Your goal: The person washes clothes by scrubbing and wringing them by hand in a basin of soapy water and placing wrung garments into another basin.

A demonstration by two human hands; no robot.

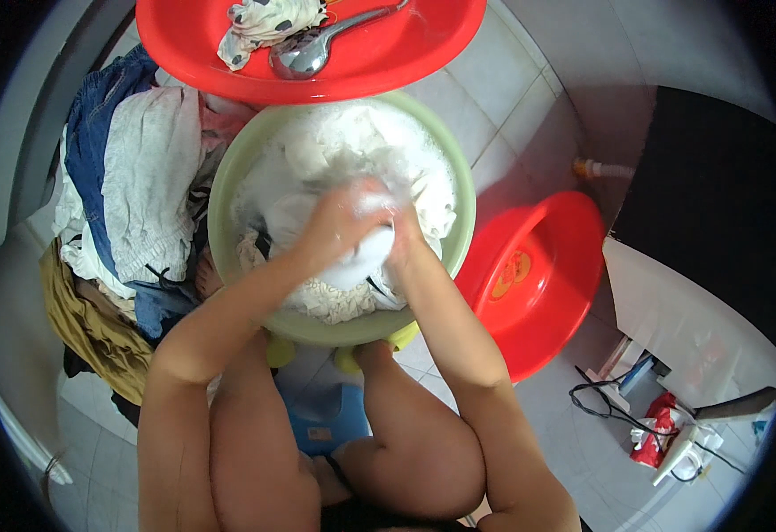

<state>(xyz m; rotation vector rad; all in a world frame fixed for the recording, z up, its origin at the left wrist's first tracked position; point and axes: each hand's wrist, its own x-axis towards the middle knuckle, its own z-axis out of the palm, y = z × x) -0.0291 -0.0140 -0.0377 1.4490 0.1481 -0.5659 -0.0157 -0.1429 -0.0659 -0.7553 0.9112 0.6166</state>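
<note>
A pale green basin stands before me, filled with suds and wet, mostly white laundry. Above its middle my left hand and my right hand are close together, closed on a soapy white cloth. Part of the cloth hangs below the hands; its exact kind does not show. Foam covers some of the fingers, and they are slightly blurred. A cream ruffled garment lies in the basin near its front rim.
At the back, a red tub holds a metal ladle and a spotted cloth. Clothes are heaped at left. Another red basin leans at right near a white cabinet. A blue stool sits between my legs.
</note>
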